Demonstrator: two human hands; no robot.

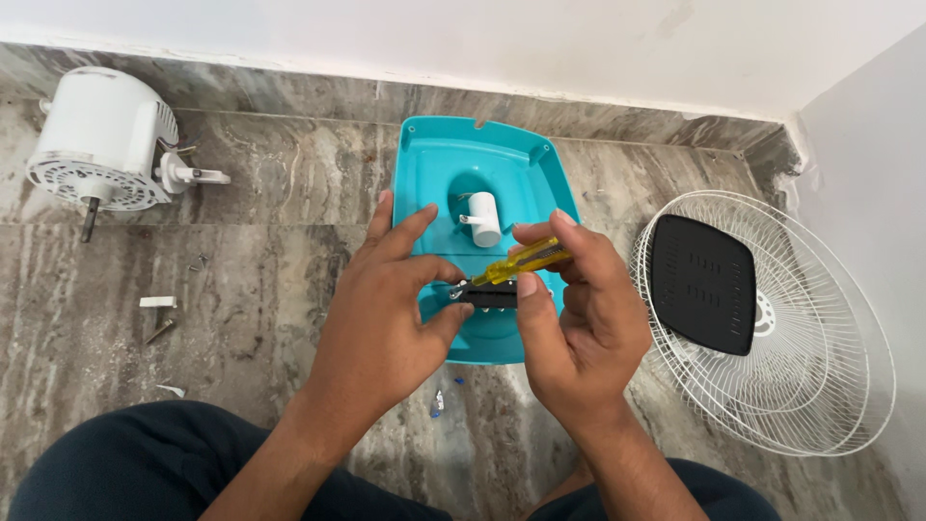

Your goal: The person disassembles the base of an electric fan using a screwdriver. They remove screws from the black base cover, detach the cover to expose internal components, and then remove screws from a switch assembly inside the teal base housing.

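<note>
Screwdriver at work on the teal fan base

Right hand (579,318) fingers grasp the yellow screwdriver (516,263); left hand (386,309) fingers pinch the black part (487,298) at its tip, above the teal base (434,164).

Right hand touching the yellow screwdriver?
Touching. The head view shows the right hand with thumb and fingers wrapped around the yellow screwdriver handle.

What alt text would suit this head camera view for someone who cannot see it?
Two hands work over a teal plastic fan base on a marble floor: the right hand holds a yellow-handled screwdriver to a small black part steadied by the left hand. A white fan motor lies at left, a white wire grille with a black plate at right.
</note>
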